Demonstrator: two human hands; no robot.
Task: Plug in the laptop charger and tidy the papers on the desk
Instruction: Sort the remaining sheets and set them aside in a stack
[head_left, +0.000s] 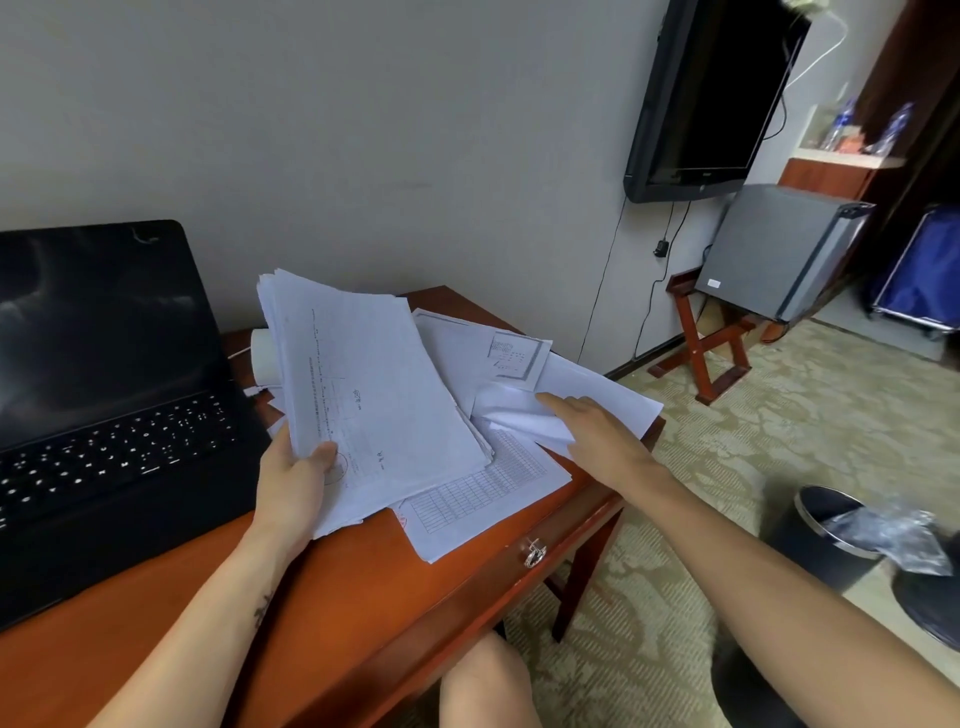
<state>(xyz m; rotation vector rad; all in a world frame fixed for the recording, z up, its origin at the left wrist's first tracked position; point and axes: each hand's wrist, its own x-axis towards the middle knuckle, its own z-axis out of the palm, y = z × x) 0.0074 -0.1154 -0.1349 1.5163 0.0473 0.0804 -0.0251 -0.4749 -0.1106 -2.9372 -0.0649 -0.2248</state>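
- The left hand (296, 467) grips a thick stack (374, 395) of printed pages at its near corner, with the thumb on top. The stack is lifted and tilted above the bench (363, 597).
- The right hand (597, 431) holds a white sheet (519, 415) just beside the stack. The fingers lie on top and the sheet bends up under the palm.
- More papers (478, 493) lie loose on the bench under both hands. One has a printed table and hangs a little over the front edge.
- The laptop (104, 389) stands open at the left on the bench. Its screen is dark and the keys glow.
- A white cable (240, 354) lies between the laptop and the stack. I cannot tell if it is plugged in.
- A black bin (821, 540) stands on the carpet at the right, well apart from the bench.
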